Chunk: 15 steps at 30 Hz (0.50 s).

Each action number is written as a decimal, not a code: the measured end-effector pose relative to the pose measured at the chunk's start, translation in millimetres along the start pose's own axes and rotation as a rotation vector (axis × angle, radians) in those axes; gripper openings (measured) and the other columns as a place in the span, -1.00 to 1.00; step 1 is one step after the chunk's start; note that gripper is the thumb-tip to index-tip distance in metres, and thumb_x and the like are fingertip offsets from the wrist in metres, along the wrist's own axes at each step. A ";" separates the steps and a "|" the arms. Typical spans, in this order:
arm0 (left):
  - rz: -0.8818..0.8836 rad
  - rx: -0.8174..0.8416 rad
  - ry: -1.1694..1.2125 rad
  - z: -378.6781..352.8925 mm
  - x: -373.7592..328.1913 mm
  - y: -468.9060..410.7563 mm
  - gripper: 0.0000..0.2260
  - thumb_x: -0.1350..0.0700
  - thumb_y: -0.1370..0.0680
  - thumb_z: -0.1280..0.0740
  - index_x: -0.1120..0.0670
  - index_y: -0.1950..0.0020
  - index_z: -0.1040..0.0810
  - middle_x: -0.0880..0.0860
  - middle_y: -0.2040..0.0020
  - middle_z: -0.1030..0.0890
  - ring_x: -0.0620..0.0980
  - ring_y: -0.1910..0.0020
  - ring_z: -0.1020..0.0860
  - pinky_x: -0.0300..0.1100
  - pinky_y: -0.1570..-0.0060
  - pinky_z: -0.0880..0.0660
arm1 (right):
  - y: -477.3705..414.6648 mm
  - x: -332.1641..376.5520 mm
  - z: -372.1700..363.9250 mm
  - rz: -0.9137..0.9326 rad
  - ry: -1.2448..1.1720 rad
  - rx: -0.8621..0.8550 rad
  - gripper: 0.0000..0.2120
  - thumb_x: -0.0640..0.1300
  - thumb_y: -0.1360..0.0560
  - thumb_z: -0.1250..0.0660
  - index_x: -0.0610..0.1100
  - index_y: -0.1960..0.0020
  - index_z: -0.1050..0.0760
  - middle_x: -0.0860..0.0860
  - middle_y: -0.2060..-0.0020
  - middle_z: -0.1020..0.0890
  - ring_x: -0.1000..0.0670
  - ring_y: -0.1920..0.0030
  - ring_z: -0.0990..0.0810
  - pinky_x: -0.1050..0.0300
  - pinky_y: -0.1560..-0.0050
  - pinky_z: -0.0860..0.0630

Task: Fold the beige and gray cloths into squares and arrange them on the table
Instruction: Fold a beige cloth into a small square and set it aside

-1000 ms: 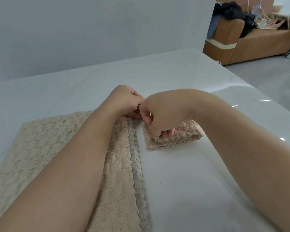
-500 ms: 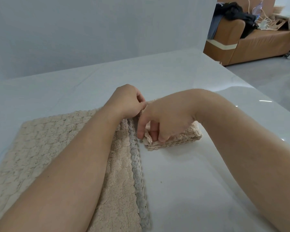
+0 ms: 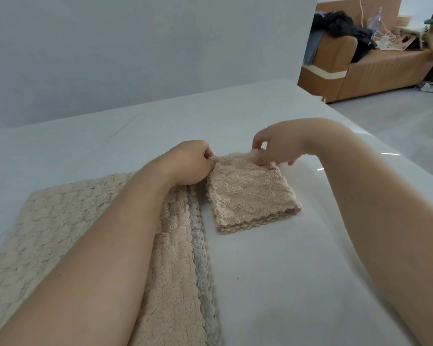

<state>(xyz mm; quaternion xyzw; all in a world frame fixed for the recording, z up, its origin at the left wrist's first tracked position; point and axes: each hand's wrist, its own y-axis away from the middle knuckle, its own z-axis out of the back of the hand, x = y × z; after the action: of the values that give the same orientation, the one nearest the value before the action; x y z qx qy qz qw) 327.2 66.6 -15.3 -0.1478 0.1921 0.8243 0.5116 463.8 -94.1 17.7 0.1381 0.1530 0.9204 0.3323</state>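
Beige cloth [image 3: 250, 196], folded into a thick square, is lying on the white table [image 3: 298, 283] directly in front of you. Its stacked scalloped edges are facing you and its far edge is sitting under your fingers. You are pinching its far left corner with your left hand [image 3: 189, 162], the fingers curling in tight against the thumb. Your right hand [image 3: 276, 148] is gripping the far edge close to the right corner, with the thumb lifting above the fabric and the fingertips pressing down onto the top layer. Both of your forearms are reaching in from the near side of the view.

Your left forearm is crossing over a pile of unfolded beige cloths [image 3: 60, 233], which is lying flat on the left part of the table, just beside the folded square. A gray cloth [image 3: 201, 250] is peeking out from under that pile, showing only as a narrow strip along its right edge. How many cloths are making up the pile is not something you can tell from here.

A plain gray wall [image 3: 135, 58] is standing behind the table. Off to the far right, well apart from the table, a brown sofa [image 3: 385, 71] is sitting on the glossy floor, with dark clothing [image 3: 343, 23] and some cables heaped on it.
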 end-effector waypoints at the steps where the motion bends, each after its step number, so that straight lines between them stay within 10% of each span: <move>1: 0.000 0.005 0.023 2.2 0.1 0.4 -0.88 0.06 -0.68 -0.25 0.05 -0.11 -0.55 0.03 -0.09 -0.61 0.02 0.01 -0.53 -0.13 0.08 -0.42 | -1.2 -3.3 0.5 0.013 -0.063 -0.007 -0.70 0.19 -0.60 -0.29 0.03 -0.21 -0.50 0.02 0.09 -0.67 0.06 0.20 -0.65 0.17 0.22 -0.56; 8: -0.037 0.114 0.251 18.3 2.6 11.9 -0.81 0.24 -0.57 -0.34 -0.08 0.02 -0.52 0.07 0.03 -0.66 0.07 0.16 -0.61 0.21 0.00 -0.57 | 3.3 -23.2 9.6 0.117 -0.502 0.125 -0.77 -0.03 -0.54 -0.46 -0.11 -0.13 -0.58 -0.13 0.05 -0.73 -0.08 0.13 -0.71 -0.04 -0.02 -0.68; 15: -0.153 0.142 0.336 39.2 -11.6 31.9 -0.65 0.44 -0.46 -0.35 0.00 -0.02 -0.63 0.07 0.03 -0.67 -0.03 0.26 -0.56 -0.04 0.11 -0.49 | 24.0 -26.8 28.5 0.315 -0.672 0.102 -0.73 -0.08 -0.43 -0.50 -0.24 -0.04 -0.64 -0.12 0.07 -0.74 -0.05 0.07 -0.70 0.06 -0.05 -0.64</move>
<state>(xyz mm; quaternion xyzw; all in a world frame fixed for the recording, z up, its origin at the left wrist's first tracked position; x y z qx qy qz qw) 301.6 62.9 29.6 -0.2610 0.3204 0.7313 0.5426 480.2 -123.8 48.7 0.4707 0.0578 0.8548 0.2109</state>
